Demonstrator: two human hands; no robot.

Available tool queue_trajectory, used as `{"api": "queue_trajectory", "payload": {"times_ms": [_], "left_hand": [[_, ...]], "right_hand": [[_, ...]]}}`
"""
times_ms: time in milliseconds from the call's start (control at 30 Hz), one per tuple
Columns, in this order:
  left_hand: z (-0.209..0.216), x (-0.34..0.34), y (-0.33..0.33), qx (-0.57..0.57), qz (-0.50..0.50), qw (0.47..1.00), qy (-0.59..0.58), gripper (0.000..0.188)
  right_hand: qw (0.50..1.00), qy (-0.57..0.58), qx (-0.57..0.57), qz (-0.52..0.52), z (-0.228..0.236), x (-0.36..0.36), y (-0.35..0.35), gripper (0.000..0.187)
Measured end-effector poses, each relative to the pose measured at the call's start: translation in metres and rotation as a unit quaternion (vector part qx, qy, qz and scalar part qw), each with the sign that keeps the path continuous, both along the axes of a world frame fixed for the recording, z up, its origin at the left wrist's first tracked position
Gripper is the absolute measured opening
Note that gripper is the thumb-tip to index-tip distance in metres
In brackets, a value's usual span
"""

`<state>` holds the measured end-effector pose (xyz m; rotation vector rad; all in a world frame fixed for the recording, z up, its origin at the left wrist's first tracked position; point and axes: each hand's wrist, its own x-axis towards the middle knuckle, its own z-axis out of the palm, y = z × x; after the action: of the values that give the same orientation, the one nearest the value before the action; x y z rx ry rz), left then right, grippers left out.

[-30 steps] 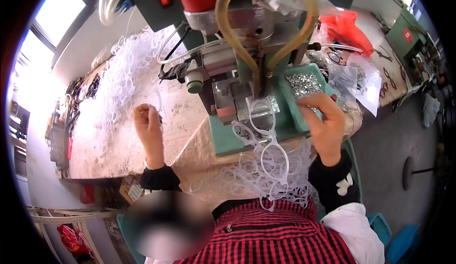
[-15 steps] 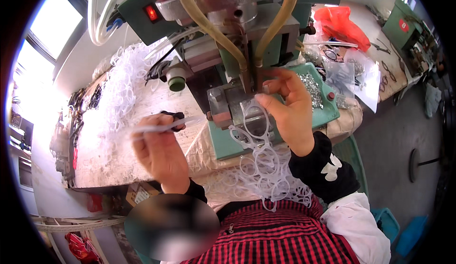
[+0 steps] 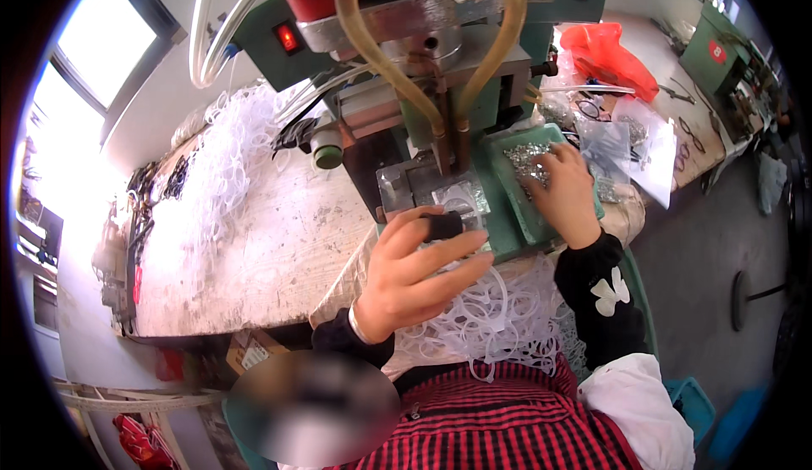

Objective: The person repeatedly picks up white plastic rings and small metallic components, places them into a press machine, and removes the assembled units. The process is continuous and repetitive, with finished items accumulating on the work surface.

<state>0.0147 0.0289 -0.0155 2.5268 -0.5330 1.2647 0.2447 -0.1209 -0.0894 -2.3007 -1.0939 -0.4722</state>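
My left hand (image 3: 410, 271) is at the front of the press's metal fixture (image 3: 406, 187), its fingers bent round a clear plastic glasses frame (image 3: 480, 201). A black wrap (image 3: 443, 226) covers one fingertip, and the hand hides part of the frame. To the right, my right hand (image 3: 568, 198) reaches into a green tray (image 3: 529, 232). Its curled fingertips touch a heap of small shiny metal parts (image 3: 523, 159); whatever is between them is too small to make out. Above the fixture, two brown tubes (image 3: 495, 56) run down to the press's copper-coloured tips (image 3: 441, 144).
Many clear plastic frames (image 3: 507, 309) lie heaped at the bench edge over my lap. Another white heap (image 3: 224, 149) covers the bench's left part. A green knob (image 3: 326, 155) juts from the press. Beyond the tray are a red plastic bag (image 3: 609, 56) and clear bags (image 3: 605, 144).
My left hand has moved right from over the bench to the front of the fixture. My right hand has left the fixture and moved right, down into the tray of metal parts.
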Motion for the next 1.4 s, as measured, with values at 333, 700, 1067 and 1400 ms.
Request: {"api": "queue_trajectory", "payload": {"times_ms": [333, 700, 1067, 1400], "left_hand": [[-0.029, -0.013, -0.002, -0.081, -0.018, 0.996, -0.017, 0.038], [-0.086, 0.018, 0.282, -0.153, 0.466, 0.871, -0.03, 0.032], [-0.092, 0.093, 0.389, -0.169, 0.568, 0.75, 0.295, 0.061], [-0.133, -0.099, 0.356, -0.093, 0.499, 0.794, 0.333, 0.054]], "right_hand": [[0.997, 0.026, 0.079, 0.004, -0.042, 0.026, -0.02, 0.01], [0.998, -0.04, -0.035, -0.029, -0.048, 0.023, -0.013, 0.027], [0.992, -0.089, 0.052, -0.066, -0.047, 0.024, -0.011, 0.026], [0.944, 0.214, 0.253, -0.005, -0.022, -0.002, -0.011, 0.014]]}}
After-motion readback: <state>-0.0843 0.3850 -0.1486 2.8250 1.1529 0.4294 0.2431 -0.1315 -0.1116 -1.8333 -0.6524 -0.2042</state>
